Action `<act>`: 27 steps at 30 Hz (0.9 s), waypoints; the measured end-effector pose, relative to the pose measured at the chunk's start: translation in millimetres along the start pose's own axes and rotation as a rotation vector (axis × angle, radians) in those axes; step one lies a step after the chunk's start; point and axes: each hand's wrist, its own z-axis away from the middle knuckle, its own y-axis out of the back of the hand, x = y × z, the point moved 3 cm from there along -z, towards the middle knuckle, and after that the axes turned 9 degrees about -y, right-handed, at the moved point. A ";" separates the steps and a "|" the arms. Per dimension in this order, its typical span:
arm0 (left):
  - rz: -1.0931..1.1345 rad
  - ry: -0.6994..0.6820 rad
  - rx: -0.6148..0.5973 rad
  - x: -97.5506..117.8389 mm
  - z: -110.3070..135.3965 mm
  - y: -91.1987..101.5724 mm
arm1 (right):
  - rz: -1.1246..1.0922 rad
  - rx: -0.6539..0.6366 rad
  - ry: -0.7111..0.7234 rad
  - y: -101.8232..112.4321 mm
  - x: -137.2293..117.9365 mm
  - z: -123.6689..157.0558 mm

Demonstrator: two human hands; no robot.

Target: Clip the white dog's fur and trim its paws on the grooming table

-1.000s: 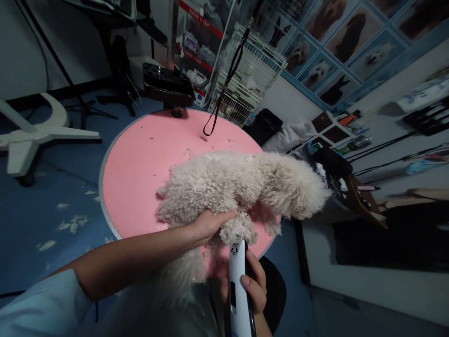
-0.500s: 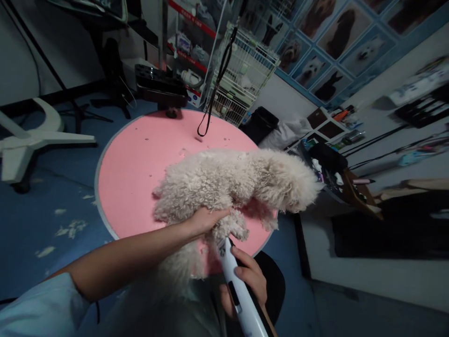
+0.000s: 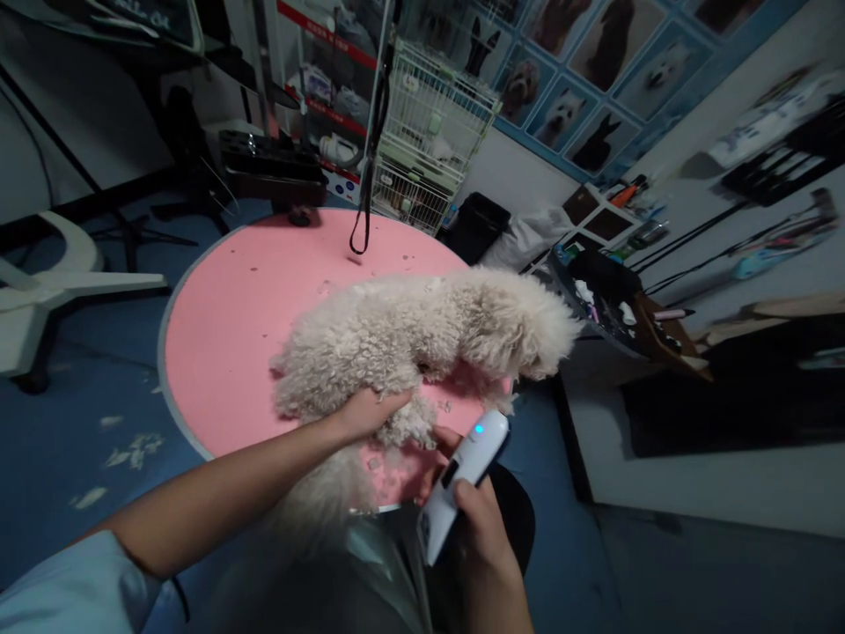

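Note:
A curly white dog (image 3: 409, 326) lies across a round pink grooming table (image 3: 217, 335), its head toward the right. My left hand (image 3: 373, 414) reaches over from the left and is closed around one of the dog's legs (image 3: 406, 427). A white and black hair clipper (image 3: 466, 471) is in my right hand (image 3: 485, 519), just in front of the table's near edge. Its blue-lit end points up and right, while the other end points down and left. The clipper is apart from the coat. Part of my left fingers is hidden by fur.
A black leash loop (image 3: 360, 233) hangs over the table's far side. Behind stand a wire cage (image 3: 432, 123) and a black bin (image 3: 479, 224). At right is a dark tray (image 3: 607, 299) with small items. Fur clumps (image 3: 135, 449) lie on the floor.
My right hand has drawn the clipper away from the dog's leg and turned it end for end; its blue light now shows. My left hand keeps its hold. The whole view has shifted slightly.

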 end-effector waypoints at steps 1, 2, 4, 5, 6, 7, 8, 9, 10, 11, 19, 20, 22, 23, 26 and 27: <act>-0.080 -0.049 -0.007 -0.4 0.0 0.7 | 0.060 0.003 0.000 -0.5 -0.9 -6.7; -0.158 -0.091 -0.022 -0.9 0.5 0.6 | 0.129 0.035 0.024 -1.4 -2.2 -13.9; -0.252 -0.142 -0.093 -2.3 3.0 -2.6 | 0.267 0.160 0.125 -4.6 -5.6 -26.7; -0.260 -0.160 -0.146 -3.0 4.9 -5.7 | 0.342 0.229 0.205 -7.3 -7.7 -30.7; -0.250 -0.178 -0.192 -3.4 6.9 -9.4 | 0.429 0.286 0.296 -11.1 -9.8 -32.8; -0.230 -0.193 -0.228 -3.8 8.9 -13.6 | 0.526 0.324 0.392 -15.7 -11.7 -33.1; -0.205 -0.201 -0.245 -4.5 10.5 -17.7 | 0.620 0.338 0.491 -20.9 -13.3 -31.9; -0.181 -0.190 -0.243 -5.8 11.4 -21.6 | 0.698 0.327 0.584 -26.2 -14.3 -29.8; -0.156 -0.159 -0.232 -7.9 11.7 -25.3 | 0.755 0.297 0.663 -31.0 -14.7 -27.1; -0.129 -0.110 -0.210 -10.6 11.3 -28.4 | 0.791 0.253 0.718 -34.9 -14.5 -24.4; 0.422 0.253 -0.048 -21.3 0.8 -32.9 | 0.185 0.429 0.481 0.2 14.4 -16.3; 0.511 0.284 -0.051 -19.9 -1.3 -34.7 | 0.048 0.468 0.435 7.6 20.9 -16.4; 0.644 0.356 -0.029 -17.1 -6.3 -39.5 | -0.190 0.521 0.343 19.6 31.8 -16.8; 0.691 0.390 -0.009 -15.8 -8.9 -41.9 | -0.279 0.520 0.297 24.2 35.3 -16.9; 0.775 0.477 0.001 -12.3 -13.7 -45.3 | -0.445 0.411 0.180 35.8 36.6 -15.7; 0.791 0.504 -0.024 -11.4 -13.7 -44.4 | -0.466 0.369 0.156 40.0 34.7 -14.6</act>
